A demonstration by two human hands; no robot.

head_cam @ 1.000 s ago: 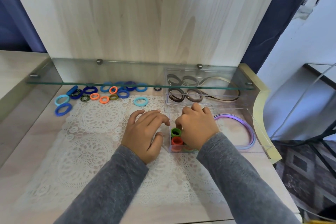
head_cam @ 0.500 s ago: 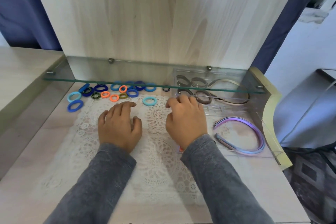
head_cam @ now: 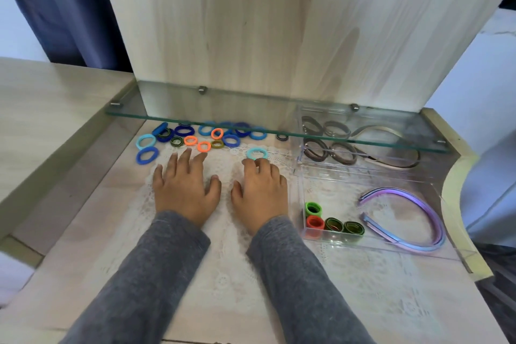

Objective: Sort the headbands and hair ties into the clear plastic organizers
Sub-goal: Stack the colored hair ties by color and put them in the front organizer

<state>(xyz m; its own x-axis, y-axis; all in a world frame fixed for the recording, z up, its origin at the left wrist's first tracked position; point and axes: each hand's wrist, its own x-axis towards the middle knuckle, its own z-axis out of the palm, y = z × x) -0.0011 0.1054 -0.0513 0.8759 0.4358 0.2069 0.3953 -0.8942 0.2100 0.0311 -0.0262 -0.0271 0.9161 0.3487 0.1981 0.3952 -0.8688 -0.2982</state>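
Several loose hair ties [head_cam: 203, 137] in blue, light blue, orange and olive lie at the back left under a glass shelf. My left hand [head_cam: 185, 188] is spread flat on the lace mat, its fingertips just short of an orange tie [head_cam: 204, 146]. My right hand [head_cam: 261, 190] rests beside it, fingertips touching the near edge of a light blue tie [head_cam: 256, 153]. A clear organizer [head_cam: 371, 243] on the right holds green, red and olive ties [head_cam: 332, 220] and purple headbands [head_cam: 413, 218]. Behind it, a second clear organizer [head_cam: 300, 158] holds brown ties and a beige headband [head_cam: 391, 145].
The glass shelf [head_cam: 195, 117] overhangs the back of the desk, low above the loose ties. A wooden panel rises behind it. A white lace mat [head_cam: 223, 274] covers the desk's middle. The desk's raised curved edge [head_cam: 455, 204] borders the right side.
Both hands have left the near organizer and moved left and back across the mat. The left now lies near the orange tie, the right at the light blue tie.
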